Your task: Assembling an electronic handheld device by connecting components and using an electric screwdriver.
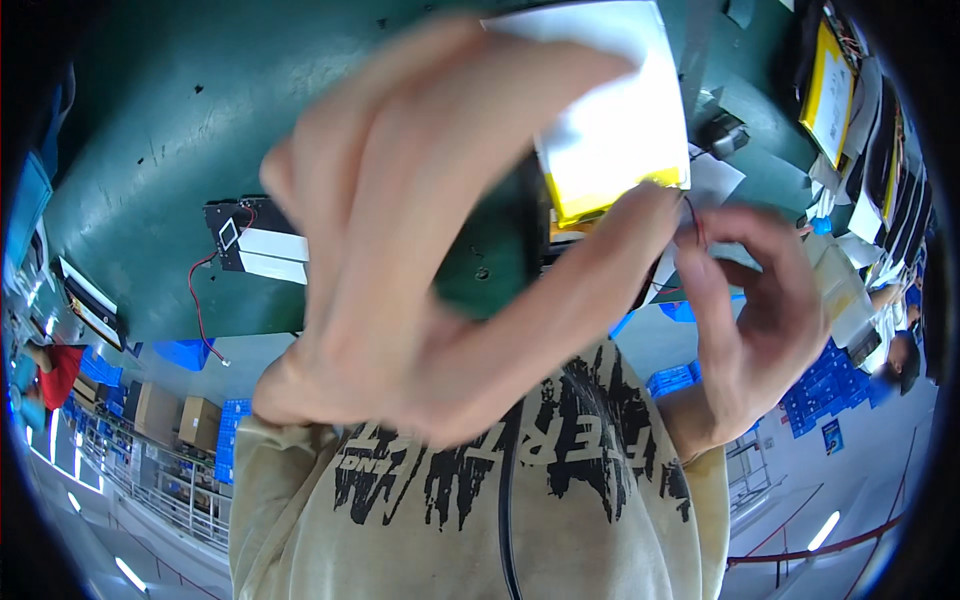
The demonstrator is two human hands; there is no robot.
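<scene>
A flat white pouch battery (pixel 620 120) with a yellow taped edge is held up in front of me. My left hand (pixel 400 230) grips it, the index finger across the white face and the thumb at the yellow edge. The hand is close to the camera and smeared by motion. Just right of that edge, my right hand (pixel 765 290) pinches the battery's thin red and dark wires (pixel 697 222) between thumb and index finger. A dark piece under the battery is mostly hidden by my left hand.
On the green table (pixel 150 110) lies a black flat part (pixel 228 238) with white strips; its red wire (pixel 195 300) hangs over the near edge. A small dark block (pixel 722 132) stands beyond my right hand. Several batteries (pixel 830 95) line the right side, near another person (pixel 900 355).
</scene>
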